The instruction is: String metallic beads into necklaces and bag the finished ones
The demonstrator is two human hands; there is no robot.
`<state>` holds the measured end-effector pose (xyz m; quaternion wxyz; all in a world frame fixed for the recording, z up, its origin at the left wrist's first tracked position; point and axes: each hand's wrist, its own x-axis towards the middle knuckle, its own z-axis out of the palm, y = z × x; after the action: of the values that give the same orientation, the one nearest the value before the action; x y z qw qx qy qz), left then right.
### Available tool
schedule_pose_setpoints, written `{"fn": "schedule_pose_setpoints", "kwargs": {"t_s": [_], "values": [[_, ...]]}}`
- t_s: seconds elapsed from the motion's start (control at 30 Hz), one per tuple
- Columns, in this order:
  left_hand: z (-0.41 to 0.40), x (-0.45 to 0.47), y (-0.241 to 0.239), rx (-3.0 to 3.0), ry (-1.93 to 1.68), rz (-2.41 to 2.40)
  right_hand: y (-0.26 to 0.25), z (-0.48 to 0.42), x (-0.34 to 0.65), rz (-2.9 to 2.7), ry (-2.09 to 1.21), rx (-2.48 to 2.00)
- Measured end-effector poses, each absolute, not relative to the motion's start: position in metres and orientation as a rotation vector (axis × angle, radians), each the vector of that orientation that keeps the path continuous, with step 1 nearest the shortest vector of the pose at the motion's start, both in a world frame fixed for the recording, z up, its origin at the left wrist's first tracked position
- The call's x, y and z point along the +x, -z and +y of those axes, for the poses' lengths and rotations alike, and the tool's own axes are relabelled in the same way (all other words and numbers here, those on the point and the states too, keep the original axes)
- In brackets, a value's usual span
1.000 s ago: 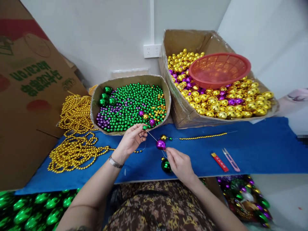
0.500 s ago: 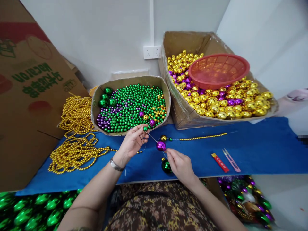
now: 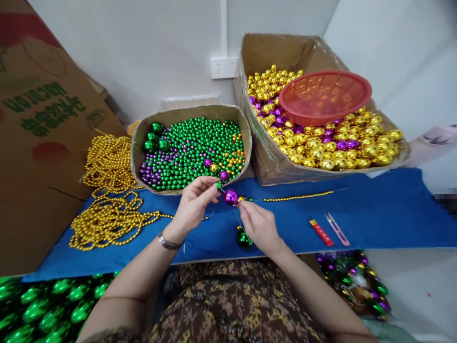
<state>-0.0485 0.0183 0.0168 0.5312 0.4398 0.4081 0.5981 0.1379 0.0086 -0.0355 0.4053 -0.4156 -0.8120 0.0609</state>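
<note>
My left hand (image 3: pixel 194 202) is pinched on a thin needle with a small green bead (image 3: pixel 219 185) at its tip, just in front of the oval box of green, purple and gold beads (image 3: pixel 246 143). My right hand (image 3: pixel 257 223) pinches the thread right beside a large purple ball (image 3: pixel 230 196) strung on it. A small gold bead (image 3: pixel 241 198) follows, then a strand of tiny gold beads (image 3: pixel 296 196) trailing right across the blue cloth (image 3: pixel 385 214). A large green ball (image 3: pixel 243 238) hangs on the thread below my right hand.
A big carton (image 3: pixel 282 174) of gold and purple balls with a red basket (image 3: pixel 324 95) stands at back right. Piled gold bead strands (image 3: pixel 107 200) lie left. A red cutter (image 3: pixel 320 232) and pink snips (image 3: pixel 337 229) lie right. Bags of green balls (image 3: pixel 43 305) sit below.
My right hand has moved up and left along the thread, pushing the purple ball closer to my left hand and the needle. The view has tilted slightly.
</note>
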Motion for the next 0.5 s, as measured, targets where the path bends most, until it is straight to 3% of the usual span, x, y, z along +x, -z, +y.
{"fn": "schedule_pose_setpoints", "kwargs": {"t_s": [0.27,0.5], "values": [[0.003,-0.050,-0.028,1.288,-1.524,0.991,0.009,0.018,0.132,-2.057,-0.054,-0.921],[-0.005,-0.040,-0.021,1.692,-1.456,1.033,0.027,0.000,0.163,-2.118,-0.157,-0.951]]}}
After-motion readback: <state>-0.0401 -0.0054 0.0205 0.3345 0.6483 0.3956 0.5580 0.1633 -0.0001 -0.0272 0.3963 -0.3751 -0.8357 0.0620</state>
